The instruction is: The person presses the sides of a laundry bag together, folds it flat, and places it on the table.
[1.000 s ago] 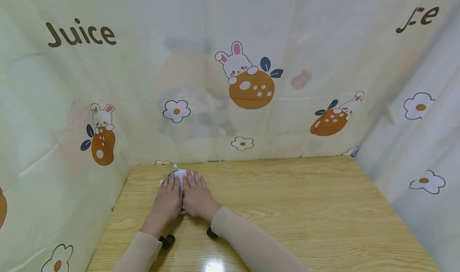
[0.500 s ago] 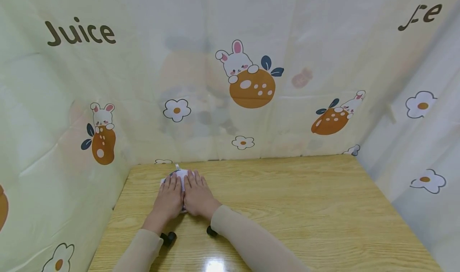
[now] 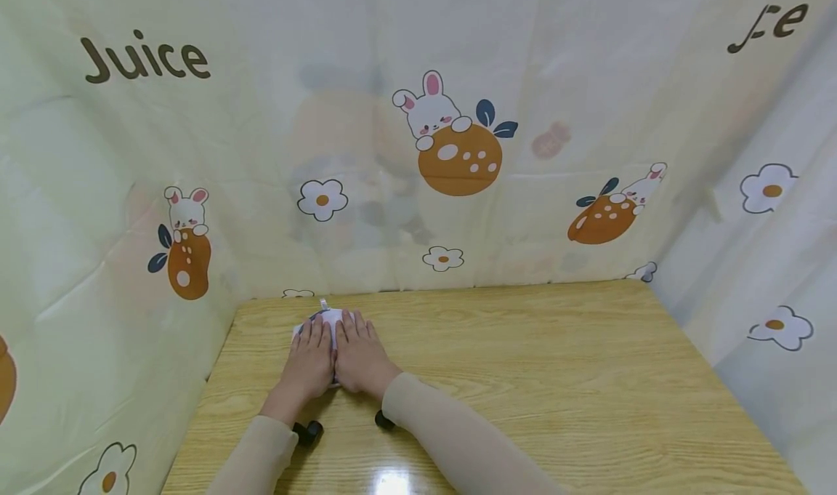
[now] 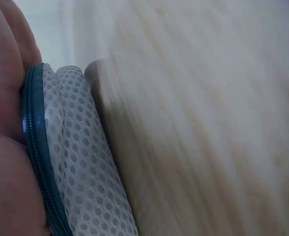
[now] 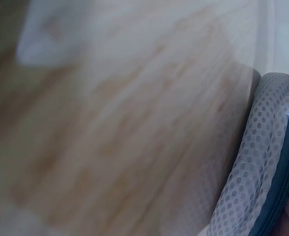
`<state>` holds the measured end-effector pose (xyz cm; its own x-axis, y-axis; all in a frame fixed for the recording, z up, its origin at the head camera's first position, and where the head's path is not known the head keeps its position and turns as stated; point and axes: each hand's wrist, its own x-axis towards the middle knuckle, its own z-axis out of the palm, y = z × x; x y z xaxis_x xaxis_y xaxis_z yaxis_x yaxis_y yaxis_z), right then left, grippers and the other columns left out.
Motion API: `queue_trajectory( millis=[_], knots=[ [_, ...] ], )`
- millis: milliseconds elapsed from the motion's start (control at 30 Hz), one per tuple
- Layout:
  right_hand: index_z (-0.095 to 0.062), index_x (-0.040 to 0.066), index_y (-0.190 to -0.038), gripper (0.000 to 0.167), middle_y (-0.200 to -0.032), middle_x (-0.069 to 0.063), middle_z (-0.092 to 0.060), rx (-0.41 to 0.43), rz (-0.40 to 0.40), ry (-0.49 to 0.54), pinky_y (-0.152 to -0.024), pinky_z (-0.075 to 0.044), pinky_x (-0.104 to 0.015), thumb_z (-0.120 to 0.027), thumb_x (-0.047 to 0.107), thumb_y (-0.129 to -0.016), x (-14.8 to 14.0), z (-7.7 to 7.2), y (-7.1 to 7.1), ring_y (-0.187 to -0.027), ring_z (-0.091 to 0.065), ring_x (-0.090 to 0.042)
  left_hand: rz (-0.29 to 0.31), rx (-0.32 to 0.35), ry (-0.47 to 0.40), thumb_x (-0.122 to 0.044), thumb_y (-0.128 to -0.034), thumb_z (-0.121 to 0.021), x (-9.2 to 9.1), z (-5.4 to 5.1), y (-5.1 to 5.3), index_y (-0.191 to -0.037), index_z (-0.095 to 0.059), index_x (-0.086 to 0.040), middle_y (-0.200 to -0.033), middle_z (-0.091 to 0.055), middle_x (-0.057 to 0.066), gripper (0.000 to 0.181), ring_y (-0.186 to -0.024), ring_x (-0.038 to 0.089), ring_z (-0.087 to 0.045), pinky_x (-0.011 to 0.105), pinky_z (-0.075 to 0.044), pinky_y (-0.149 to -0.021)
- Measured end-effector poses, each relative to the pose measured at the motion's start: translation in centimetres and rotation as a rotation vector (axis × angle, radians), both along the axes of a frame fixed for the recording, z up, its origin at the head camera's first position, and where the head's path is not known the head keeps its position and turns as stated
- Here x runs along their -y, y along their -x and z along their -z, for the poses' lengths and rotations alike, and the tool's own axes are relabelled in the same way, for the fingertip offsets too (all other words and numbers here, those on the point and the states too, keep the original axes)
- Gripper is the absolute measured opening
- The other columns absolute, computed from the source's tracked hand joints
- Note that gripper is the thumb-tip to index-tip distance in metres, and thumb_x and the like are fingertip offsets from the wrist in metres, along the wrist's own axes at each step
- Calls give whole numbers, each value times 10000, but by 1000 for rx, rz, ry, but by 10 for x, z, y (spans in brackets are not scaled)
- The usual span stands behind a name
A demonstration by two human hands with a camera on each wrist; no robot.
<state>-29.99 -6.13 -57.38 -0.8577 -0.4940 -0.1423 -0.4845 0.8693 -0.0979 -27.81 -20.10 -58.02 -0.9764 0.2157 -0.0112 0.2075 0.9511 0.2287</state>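
A white mesh bag (image 3: 332, 316) edged with a dark teal zipper lies at the far left of the table, mostly covered by my hands. My left hand (image 3: 309, 359) rests flat on its left part, fingers straight and pointing away. Beside it, my right hand (image 3: 363, 355) lies flat on the right part, the two thumbs side by side. A small white tab (image 3: 323, 304) sticks out past the bag's far edge. In the left wrist view, the bag's honeycomb mesh side (image 4: 88, 162) bulges below the zipper (image 4: 32, 132). The right wrist view shows the zipper (image 5: 281, 182) under that hand.
The wood-grain table (image 3: 543, 379) extends to the right of the hands. A printed curtain (image 3: 366, 131) hangs along its back and both sides, close behind and to the left of the bag. Black wrist devices (image 3: 309, 433) show under the sleeves.
Both hands stay pressed flat on the mesh bag in the same place. Only the head view has shifted very slightly.
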Motion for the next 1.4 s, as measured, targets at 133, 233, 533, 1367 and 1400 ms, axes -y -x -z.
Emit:
queue_trajectory(
  millis=[133, 233, 533, 1367, 1400],
  knots=[
    [-179, 75, -1726, 623, -1832, -133, -34, 19, 2, 12, -1379, -147, -516, -218, 349, -1168, 0, 0, 0, -1706, -33, -359, -3, 22, -16, -212, -1143, -420, -1, -1, 0, -1642, -252, 130, -1760, -133, 337, 628, -1642, 554, -108, 717, -144, -1311],
    [-178, 73, -1726, 626, -1832, -134, -32, 22, -3, 12, -1378, -151, -522, -224, 354, -1169, 0, 0, 0, -1706, -32, -361, -5, 31, -5, -220, -1147, -424, -1, -1, -1, -1647, -241, 126, -1762, -122, 333, 635, -1649, 542, -96, 710, -137, -1316],
    [-201, 79, -1724, 625, -1829, -138, -72, -14, -20, -19, -1368, -197, -520, -241, 364, -1169, -2, 0, 0, -1703, -71, -361, -10, 36, -16, -216, -1149, -418, -1, 2, -1, -1649, -234, 125, -1765, -111, 331, 634, -1651, 539, -81, 716, -129, -1314],
    [-147, 103, -1732, 639, -1834, -92, 6, 65, 21, 9, -1382, -127, -511, -259, 382, -1169, 1, 7, 7, -1709, 7, -326, -16, 44, -32, -224, -1143, -429, 0, 6, 3, -1657, -229, 111, -1774, -104, 313, 645, -1655, 531, -75, 718, -114, -1315],
    [-149, 101, -1732, 638, -1834, -95, 3, 62, 17, 5, -1381, -136, -515, -263, 382, -1170, 1, 7, 6, -1709, 1, -330, -15, 51, -27, -230, -1147, -421, 0, 6, 3, -1661, -214, 108, -1777, -87, 308, 649, -1658, 526, -60, 714, -104, -1318]
  ],
)
